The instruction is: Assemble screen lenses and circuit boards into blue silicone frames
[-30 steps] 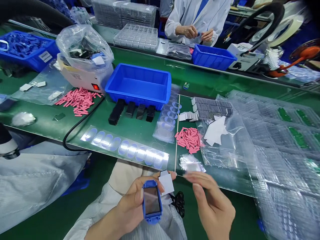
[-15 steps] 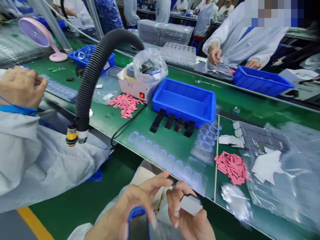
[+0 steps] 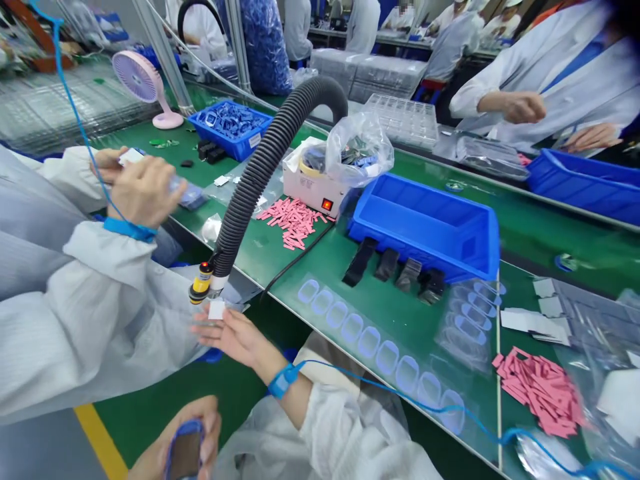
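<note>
Card [image 3: 217,309] now near nozzle [image 3: 201,283], label [image 3: 255,141] illegible

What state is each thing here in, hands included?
Left hand: closed round the device.
Device: face visible, screen dark.
Right hand: fingers extended, holding the white pad.
Hose: arched, end pointing down.
Switch: lit red.
Fan: upright; spinning unclear.
Frame bin: heaped with blue frames.
Pink strips: loose, in two piles.
</note>
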`<state>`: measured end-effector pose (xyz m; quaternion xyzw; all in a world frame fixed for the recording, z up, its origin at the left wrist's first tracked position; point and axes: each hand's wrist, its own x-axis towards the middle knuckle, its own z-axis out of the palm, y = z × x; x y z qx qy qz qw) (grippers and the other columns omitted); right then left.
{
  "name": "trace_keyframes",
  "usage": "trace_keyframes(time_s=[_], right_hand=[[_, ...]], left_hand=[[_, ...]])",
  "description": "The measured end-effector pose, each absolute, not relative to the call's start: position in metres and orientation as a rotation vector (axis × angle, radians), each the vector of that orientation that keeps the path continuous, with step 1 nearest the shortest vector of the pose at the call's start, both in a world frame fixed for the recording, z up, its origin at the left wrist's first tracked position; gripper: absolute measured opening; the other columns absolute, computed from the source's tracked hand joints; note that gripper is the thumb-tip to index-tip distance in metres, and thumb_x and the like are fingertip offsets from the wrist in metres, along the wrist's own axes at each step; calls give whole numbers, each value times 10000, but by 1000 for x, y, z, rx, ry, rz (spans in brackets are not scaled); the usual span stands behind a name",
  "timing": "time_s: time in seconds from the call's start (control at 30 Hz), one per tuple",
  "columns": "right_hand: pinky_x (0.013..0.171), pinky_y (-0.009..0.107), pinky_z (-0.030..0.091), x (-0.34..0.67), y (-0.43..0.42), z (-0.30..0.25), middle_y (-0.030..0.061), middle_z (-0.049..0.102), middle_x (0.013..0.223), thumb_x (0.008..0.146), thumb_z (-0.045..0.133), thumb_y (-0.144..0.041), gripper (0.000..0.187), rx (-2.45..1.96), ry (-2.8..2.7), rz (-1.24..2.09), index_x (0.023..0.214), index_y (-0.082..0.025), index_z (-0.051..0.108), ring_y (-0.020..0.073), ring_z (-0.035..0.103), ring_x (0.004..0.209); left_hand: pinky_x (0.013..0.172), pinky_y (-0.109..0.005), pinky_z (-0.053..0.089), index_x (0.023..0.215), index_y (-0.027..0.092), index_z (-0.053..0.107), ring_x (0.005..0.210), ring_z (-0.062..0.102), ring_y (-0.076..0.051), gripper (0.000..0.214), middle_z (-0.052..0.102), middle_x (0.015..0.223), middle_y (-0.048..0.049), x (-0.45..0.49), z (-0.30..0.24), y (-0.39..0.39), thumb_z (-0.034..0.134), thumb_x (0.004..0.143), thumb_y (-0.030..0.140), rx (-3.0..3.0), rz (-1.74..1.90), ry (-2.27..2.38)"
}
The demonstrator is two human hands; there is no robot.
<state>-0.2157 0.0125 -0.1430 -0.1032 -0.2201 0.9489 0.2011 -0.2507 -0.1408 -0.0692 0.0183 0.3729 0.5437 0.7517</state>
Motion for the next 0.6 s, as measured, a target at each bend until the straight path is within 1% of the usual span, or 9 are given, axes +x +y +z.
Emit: trace_keyframes(time_s=[0.1,0.2,0.27,0.3,0.37,0.4,0.43,0.5,0.6], right_hand=[[865,350,465,-233,7,-147,79,640,1137,879,521,-522,423,-251,-599,2736,1137,-190,570,186,644,980],[797,348,482,-235,-1,-160,70,682,986,830,625,-479,410,-290,-636,2818,1083,-156,618,192,660,879],[753,332,492,-229,-7,-173,56,686,907,832,647,-416,342,-396,-656,2812,1025,-133,639,170,653,804],[744,325,496,-224,-9,-180,48,681,900,848,636,-388,305,-461,-655,2781,1009,-129,639,158,646,791],[746,321,504,-211,-9,-193,36,666,926,882,599,-346,248,-580,-628,2688,1001,-130,629,145,632,801],[754,324,506,-205,-8,-197,34,657,942,893,586,-330,232,-623,-608,2643,1007,-131,622,144,628,814],[760,327,508,-198,-6,-201,33,650,953,898,579,-317,223,-651,-586,2607,1016,-131,615,144,624,822],[759,330,512,-190,0,-201,34,641,965,903,573,-303,216,-671,-547,2567,1033,-133,605,143,620,822],[752,323,512,-191,10,-189,37,640,981,909,563,-307,230,-616,-505,2578,1058,-135,597,142,621,821]], left_hand=[[483,-163,504,779,138,720,503,595,-91,446,675,616,-23,-285,-68,-137,902,442,366,-108,1321,1017],[455,-199,525,730,139,724,495,601,-124,451,698,612,-32,-322,-83,-127,927,360,298,-209,1426,1134],[440,-204,537,712,131,715,501,624,-145,416,719,633,-43,-339,-100,-114,925,371,244,-229,1453,1148],[465,-201,553,725,132,709,533,648,-152,353,734,676,-49,-344,-109,-106,904,446,225,-234,1468,1147],[514,-191,573,794,132,698,595,682,-151,124,750,763,-68,-346,-127,-88,761,695,170,-246,1486,1140],[536,-187,578,862,130,689,623,695,-147,73,751,799,-80,-345,-133,-80,650,801,143,-254,1493,1136],[561,-184,583,937,127,675,650,704,-143,139,749,825,-88,-342,-139,-73,556,863,120,-261,1500,1131],[598,-179,588,1039,121,639,687,714,-139,223,745,850,-98,-338,-145,-66,457,913,99,-273,1514,1124],[592,-183,592,988,114,650,684,717,-151,212,744,832,-102,-338,-142,-76,458,902,80,-285,1527,1140]])
